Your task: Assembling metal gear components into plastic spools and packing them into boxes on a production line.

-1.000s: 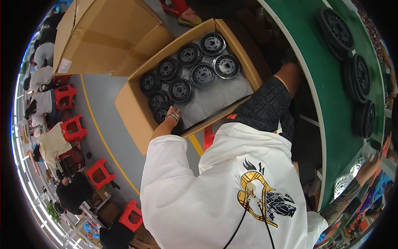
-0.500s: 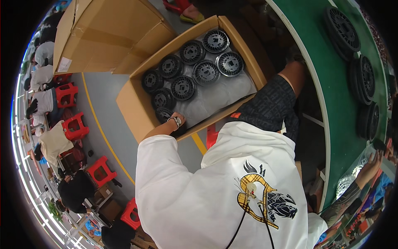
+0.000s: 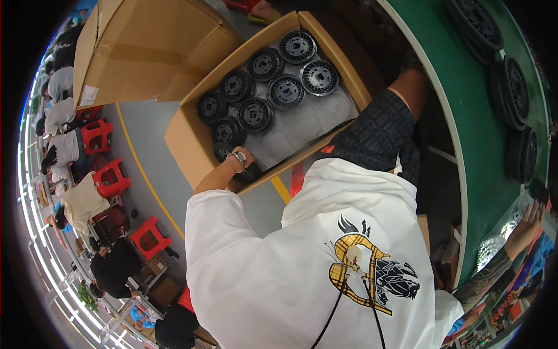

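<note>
My left hand (image 3: 243, 157), with a watch on its wrist, reaches into the open cardboard box (image 3: 185, 142) at its near left corner. Its fingers are closed on a black round wheel cover (image 3: 250, 173), partly hidden by the hand and the box wall. Beside it lies another cover (image 3: 223, 151). Several more spoked black wheel covers (image 3: 254, 114) stand in rows on grey sheeting (image 3: 293, 136). Far right, my right hand (image 3: 526, 227) rests with fingers stretched out by clear plastic wrapping (image 3: 495, 249) on the green table. A dark round piece (image 3: 537, 191) is just beyond its fingertips.
A large carton (image 3: 148, 52) stands beyond the box's left side. Stacked wheel covers (image 3: 508, 93) line the green table (image 3: 444, 52) at right. Red stools (image 3: 150, 237) and seated people (image 3: 119, 262) are to the left, past a yellow floor line (image 3: 139, 168).
The view has shifted slightly, so the box and table covers sit a little higher. My left hand has moved slightly left and up in the picture, still at the same corner.
</note>
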`<state>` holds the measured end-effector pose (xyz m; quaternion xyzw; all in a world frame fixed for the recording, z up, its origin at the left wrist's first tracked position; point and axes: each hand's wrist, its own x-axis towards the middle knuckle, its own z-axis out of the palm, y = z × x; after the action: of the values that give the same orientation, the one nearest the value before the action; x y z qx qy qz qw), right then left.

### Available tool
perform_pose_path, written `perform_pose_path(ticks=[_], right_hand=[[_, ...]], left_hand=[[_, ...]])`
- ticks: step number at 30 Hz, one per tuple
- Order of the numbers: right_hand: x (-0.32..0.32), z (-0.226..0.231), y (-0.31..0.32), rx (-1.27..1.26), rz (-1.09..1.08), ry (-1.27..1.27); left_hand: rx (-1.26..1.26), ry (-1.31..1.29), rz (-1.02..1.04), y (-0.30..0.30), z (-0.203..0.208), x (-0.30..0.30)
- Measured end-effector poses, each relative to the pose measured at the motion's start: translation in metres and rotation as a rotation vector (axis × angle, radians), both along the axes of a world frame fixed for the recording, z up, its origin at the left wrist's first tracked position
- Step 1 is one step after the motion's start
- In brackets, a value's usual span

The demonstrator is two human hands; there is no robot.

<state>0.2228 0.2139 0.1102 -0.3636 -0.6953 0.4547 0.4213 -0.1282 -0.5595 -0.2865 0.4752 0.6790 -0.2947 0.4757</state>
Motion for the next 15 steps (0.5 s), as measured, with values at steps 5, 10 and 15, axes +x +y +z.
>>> perform_pose_path(ticks=[5,10,15], right_hand=[[-0.013,-0.006,-0.005,0.007,-0.023,0.001],[0.017,0.002,0.008,0.036,-0.013,0.123],[-0.044,0.022,-0.091,0.16,-0.008,0.248]], left_hand=[[-0.091,0.007,0.011,0.021,0.055,-0.023],[0.332,0.195,0.219,0.068,0.188,-0.045],[1.016,0.633,-0.093,0.143,0.351,-0.049]])
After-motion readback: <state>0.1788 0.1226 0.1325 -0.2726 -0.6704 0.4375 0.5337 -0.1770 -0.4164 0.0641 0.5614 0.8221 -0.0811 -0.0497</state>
